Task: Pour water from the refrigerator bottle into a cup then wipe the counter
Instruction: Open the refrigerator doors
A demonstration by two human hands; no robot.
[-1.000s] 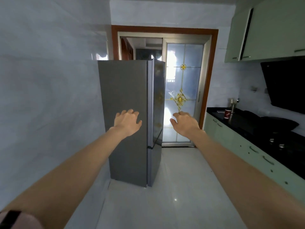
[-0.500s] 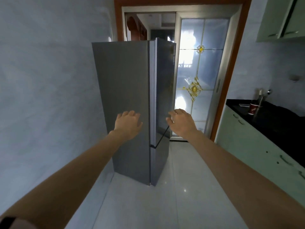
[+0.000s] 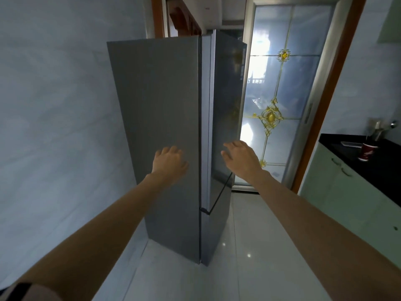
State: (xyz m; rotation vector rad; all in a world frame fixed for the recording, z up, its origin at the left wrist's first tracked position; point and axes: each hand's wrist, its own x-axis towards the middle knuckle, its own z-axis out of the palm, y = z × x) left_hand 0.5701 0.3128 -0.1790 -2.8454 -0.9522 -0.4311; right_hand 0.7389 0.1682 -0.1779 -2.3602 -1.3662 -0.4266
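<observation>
while both hands reach out | left hand (image 3: pixel 170 162) spread, empty | right hand (image 3: pixel 242 158) spread, empty, near refrigerator (image 3: pixel 173 127) door

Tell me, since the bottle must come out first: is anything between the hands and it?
Yes. The tall grey refrigerator has its dark glossy upper door shut, so no bottle shows. The right hand is nearest that door; the left hand is empty too.

Fridge (image 3: pixel 156 131) sits mid-frame against the left wall, glass door (image 3: pixel 280 94) behind it to the right. Surface (image 3: pixel 382 168) runs along the right edge, with a cup (image 3: pixel 367 151) on it near its far end.
</observation>
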